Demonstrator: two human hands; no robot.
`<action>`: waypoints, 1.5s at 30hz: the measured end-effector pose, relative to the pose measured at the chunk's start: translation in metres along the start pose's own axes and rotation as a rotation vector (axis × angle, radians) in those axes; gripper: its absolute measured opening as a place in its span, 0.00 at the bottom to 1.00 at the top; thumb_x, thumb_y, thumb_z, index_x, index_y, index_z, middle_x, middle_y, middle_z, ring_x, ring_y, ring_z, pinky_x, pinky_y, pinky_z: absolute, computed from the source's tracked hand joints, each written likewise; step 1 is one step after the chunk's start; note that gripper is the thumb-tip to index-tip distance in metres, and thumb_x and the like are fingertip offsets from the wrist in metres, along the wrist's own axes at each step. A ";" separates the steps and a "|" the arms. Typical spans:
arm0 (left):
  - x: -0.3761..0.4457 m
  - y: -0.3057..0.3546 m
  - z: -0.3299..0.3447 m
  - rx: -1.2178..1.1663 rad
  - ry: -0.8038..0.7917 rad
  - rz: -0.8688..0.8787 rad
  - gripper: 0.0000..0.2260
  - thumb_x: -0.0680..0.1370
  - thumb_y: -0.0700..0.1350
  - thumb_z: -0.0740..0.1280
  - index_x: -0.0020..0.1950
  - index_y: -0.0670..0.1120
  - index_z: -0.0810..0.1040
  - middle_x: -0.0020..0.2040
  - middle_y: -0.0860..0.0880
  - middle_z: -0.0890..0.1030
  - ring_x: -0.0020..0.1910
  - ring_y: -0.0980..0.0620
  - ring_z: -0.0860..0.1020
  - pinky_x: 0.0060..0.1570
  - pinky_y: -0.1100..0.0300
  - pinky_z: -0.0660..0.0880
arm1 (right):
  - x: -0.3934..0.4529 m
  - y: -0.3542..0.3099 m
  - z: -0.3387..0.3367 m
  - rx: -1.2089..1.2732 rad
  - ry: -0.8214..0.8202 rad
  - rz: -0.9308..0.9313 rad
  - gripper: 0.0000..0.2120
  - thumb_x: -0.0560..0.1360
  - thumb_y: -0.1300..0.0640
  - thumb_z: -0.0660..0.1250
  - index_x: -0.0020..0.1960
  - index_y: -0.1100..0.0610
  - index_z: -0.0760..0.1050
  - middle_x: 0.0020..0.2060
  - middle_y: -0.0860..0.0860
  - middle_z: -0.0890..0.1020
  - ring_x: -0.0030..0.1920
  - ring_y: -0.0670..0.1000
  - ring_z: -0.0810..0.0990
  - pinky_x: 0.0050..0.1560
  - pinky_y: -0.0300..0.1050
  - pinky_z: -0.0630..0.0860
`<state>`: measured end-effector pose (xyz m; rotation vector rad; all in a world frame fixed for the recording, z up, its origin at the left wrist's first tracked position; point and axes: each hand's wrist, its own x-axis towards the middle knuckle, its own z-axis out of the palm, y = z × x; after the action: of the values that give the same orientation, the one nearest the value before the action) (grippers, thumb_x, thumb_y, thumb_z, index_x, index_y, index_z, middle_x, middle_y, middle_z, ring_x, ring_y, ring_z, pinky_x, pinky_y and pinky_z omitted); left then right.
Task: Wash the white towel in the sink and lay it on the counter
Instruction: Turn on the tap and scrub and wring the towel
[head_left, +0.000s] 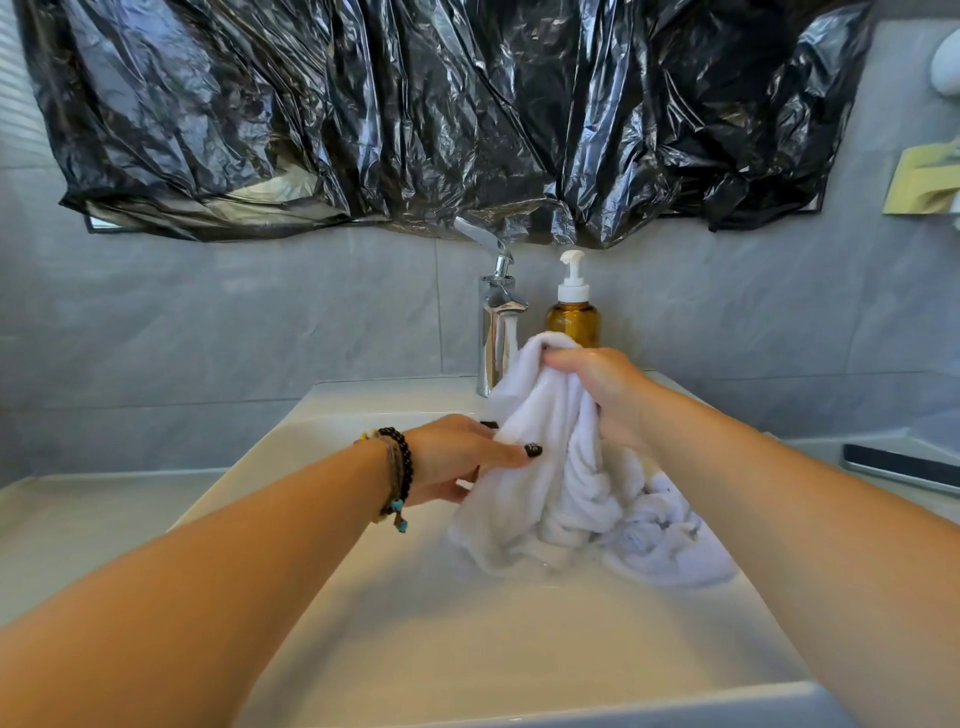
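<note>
Bathroom sink (363, 597) setup, mid-wash: right hand (605, 395) clenched round the bunched top of the white towel (550, 493), left hand (457, 462) pinching its side lower down, rest trailing into the basin, wringing and counter (104, 519) still ahead.

Fluffy cloth towel (550, 467), glossy chrome faucet (496, 332)

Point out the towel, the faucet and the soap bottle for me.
towel (524, 499): head view, hanging middle folds.
faucet (493, 332): head view, chrome body.
soap bottle (572, 322): head view, amber glass body.
</note>
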<state>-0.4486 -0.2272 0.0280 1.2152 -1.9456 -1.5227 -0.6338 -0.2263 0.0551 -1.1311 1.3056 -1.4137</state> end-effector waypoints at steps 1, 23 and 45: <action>0.001 0.001 -0.001 -0.027 0.018 0.018 0.16 0.75 0.49 0.73 0.59 0.44 0.81 0.54 0.48 0.85 0.56 0.49 0.82 0.62 0.49 0.75 | 0.001 0.000 -0.001 0.002 0.028 0.011 0.10 0.75 0.58 0.70 0.54 0.61 0.78 0.46 0.59 0.82 0.46 0.57 0.82 0.50 0.50 0.77; -0.008 0.015 -0.020 -0.334 0.342 0.189 0.03 0.80 0.37 0.63 0.53 0.41 0.76 0.43 0.42 0.80 0.36 0.49 0.81 0.32 0.57 0.80 | -0.032 0.003 0.020 -0.415 -0.585 -0.114 0.24 0.71 0.69 0.70 0.56 0.43 0.72 0.53 0.46 0.80 0.56 0.45 0.78 0.56 0.39 0.77; -0.003 0.004 0.000 0.435 0.187 0.297 0.24 0.65 0.42 0.81 0.54 0.57 0.74 0.50 0.57 0.81 0.49 0.58 0.81 0.45 0.66 0.77 | -0.017 -0.010 0.009 -0.962 -0.328 -0.398 0.15 0.60 0.60 0.73 0.46 0.52 0.78 0.45 0.55 0.81 0.44 0.52 0.80 0.43 0.50 0.79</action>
<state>-0.4483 -0.2248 0.0326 1.1136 -2.2719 -0.8350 -0.6216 -0.2104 0.0640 -2.2467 1.6010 -0.7450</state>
